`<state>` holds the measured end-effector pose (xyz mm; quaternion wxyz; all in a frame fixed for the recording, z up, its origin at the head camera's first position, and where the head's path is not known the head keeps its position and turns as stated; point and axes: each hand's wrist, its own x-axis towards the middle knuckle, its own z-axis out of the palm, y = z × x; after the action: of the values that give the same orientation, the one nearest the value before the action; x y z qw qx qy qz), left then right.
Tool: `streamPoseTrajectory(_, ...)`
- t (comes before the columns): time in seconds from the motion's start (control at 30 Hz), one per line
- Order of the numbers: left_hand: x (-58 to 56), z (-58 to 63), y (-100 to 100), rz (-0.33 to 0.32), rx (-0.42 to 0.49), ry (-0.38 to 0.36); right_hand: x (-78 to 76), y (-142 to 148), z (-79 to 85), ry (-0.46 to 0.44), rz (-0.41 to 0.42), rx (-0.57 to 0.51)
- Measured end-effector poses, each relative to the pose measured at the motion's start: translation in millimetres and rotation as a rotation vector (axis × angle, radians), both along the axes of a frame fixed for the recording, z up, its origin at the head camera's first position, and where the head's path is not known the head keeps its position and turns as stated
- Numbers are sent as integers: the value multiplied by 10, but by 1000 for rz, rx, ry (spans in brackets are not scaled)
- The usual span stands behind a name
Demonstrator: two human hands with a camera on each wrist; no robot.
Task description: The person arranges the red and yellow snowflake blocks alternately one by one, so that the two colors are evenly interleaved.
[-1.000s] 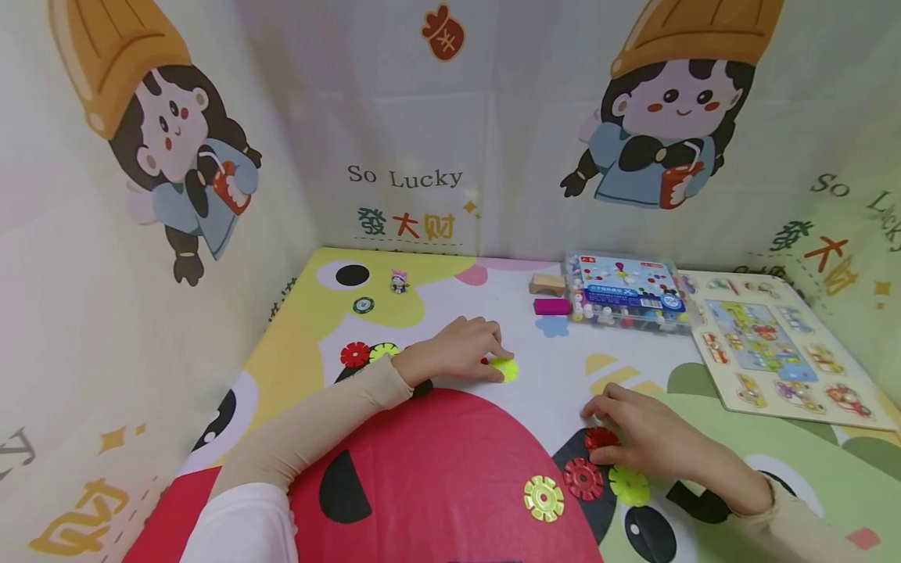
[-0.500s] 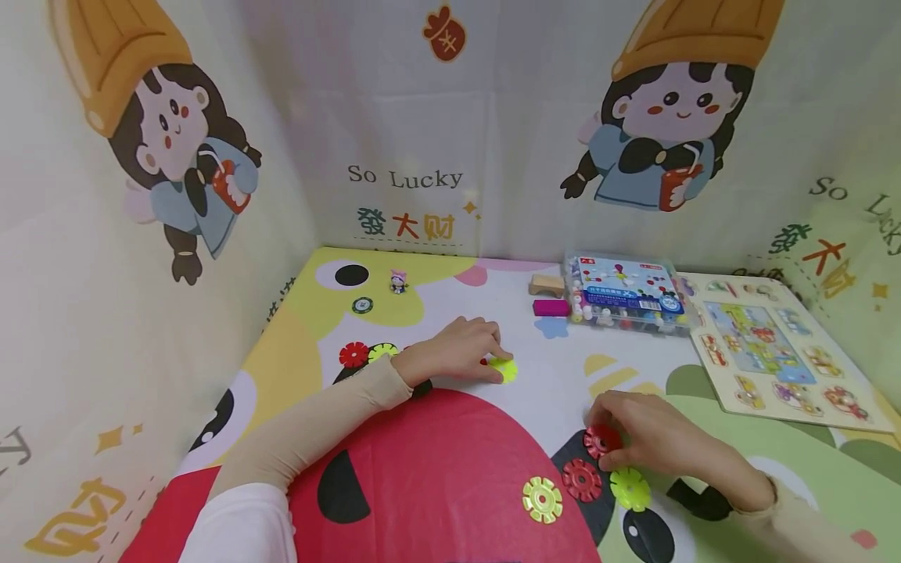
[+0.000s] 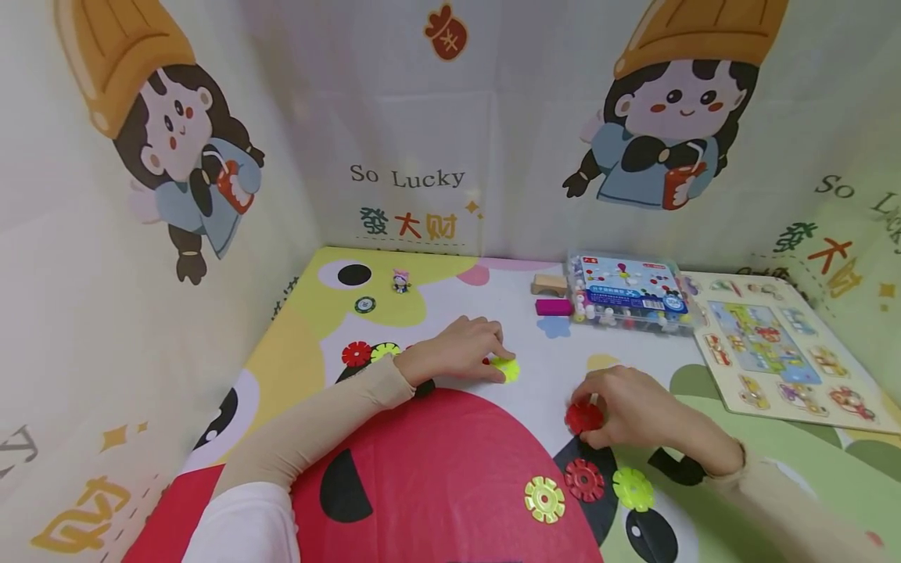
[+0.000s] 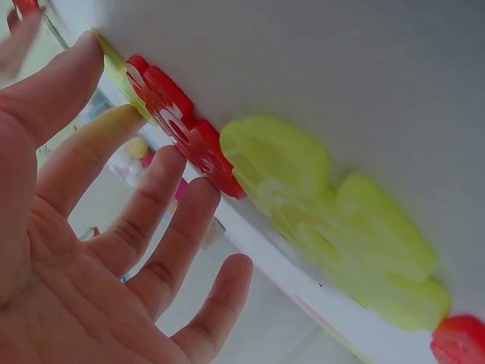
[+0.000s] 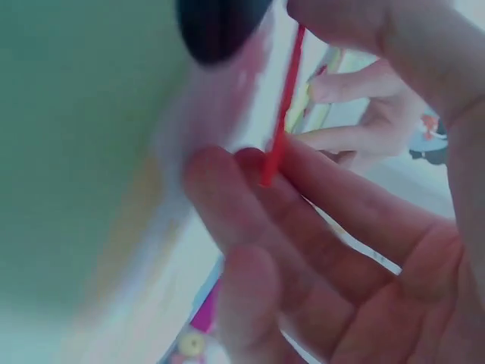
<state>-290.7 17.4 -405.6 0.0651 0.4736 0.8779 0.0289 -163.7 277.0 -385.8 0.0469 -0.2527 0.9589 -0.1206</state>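
My left hand [image 3: 457, 348] rests at the end of a row of flower-shaped plastic snowflake discs, its thumb and forefinger pinching the edges of a yellow-green disc [image 3: 508, 369]. Beside it lie a red disc [image 4: 182, 125] and a larger-looking yellow-green one [image 4: 333, 224]; the forearm hides the row's middle in the head view. My right hand [image 3: 637, 407] holds a red snowflake disc [image 3: 580, 418] between thumb and fingers; the right wrist view shows it edge-on. Near that hand lie another red disc [image 3: 584, 480], a yellow-green disc [image 3: 633, 489] and a yellow disc [image 3: 544, 500].
At the back right stand a clear box of small parts [image 3: 629, 289], a wooden arch block [image 3: 549, 284] and a magenta block [image 3: 554, 307]. A wooden puzzle board [image 3: 739, 399] lies at the right. A small figurine [image 3: 401, 281] and a round token [image 3: 364, 305] sit back left.
My right hand has picked up the red disc from beside the other loose discs and moved it away from me and a little left. The left hand has stayed in place.
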Motion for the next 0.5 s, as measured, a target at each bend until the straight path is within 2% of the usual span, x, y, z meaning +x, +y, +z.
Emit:
streamPoseTrajectory(0.23, -4, -31, 22, 8, -19, 0, -515, -247, -91, 57, -24, -37)
streamPoseTrajectory(0.37, -1, -37, 31, 7, -27, 8, -644, -335, -155, 100, 30, -60)
streamPoseTrajectory(0.5, 11, -19, 14, 12, -30, 15, -682, -370, -168, 130, 104, -83)
